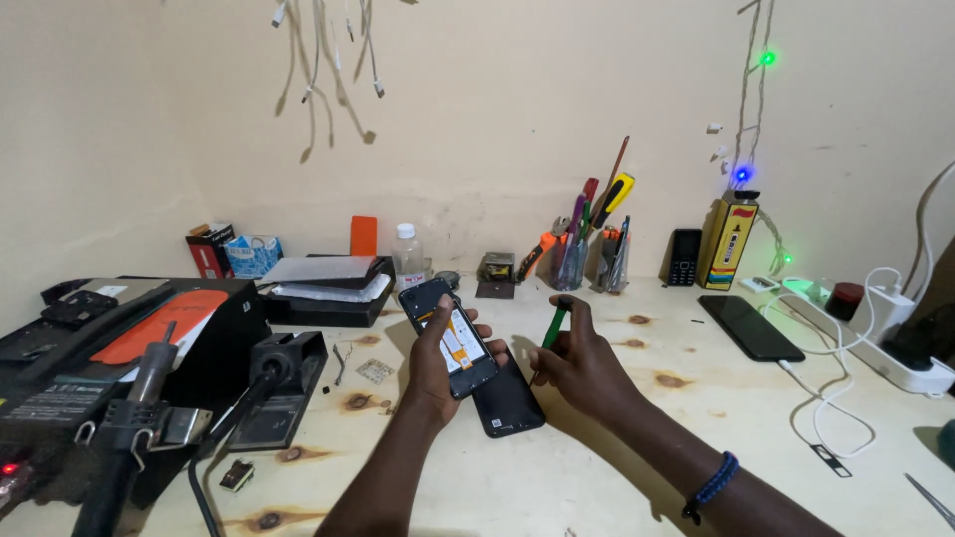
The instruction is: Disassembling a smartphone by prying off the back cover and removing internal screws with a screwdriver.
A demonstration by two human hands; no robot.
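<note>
Black and opened at the back, the phone [450,336] sits clasped in my left hand [438,363], raised over the wooden table [597,447]. My right hand [582,368] pinches a green screwdriver [556,323] upright just beside it. Below them lies the black back cover [508,403].

Black back cover [509,403] half hidden under opened phone [450,336]
</note>
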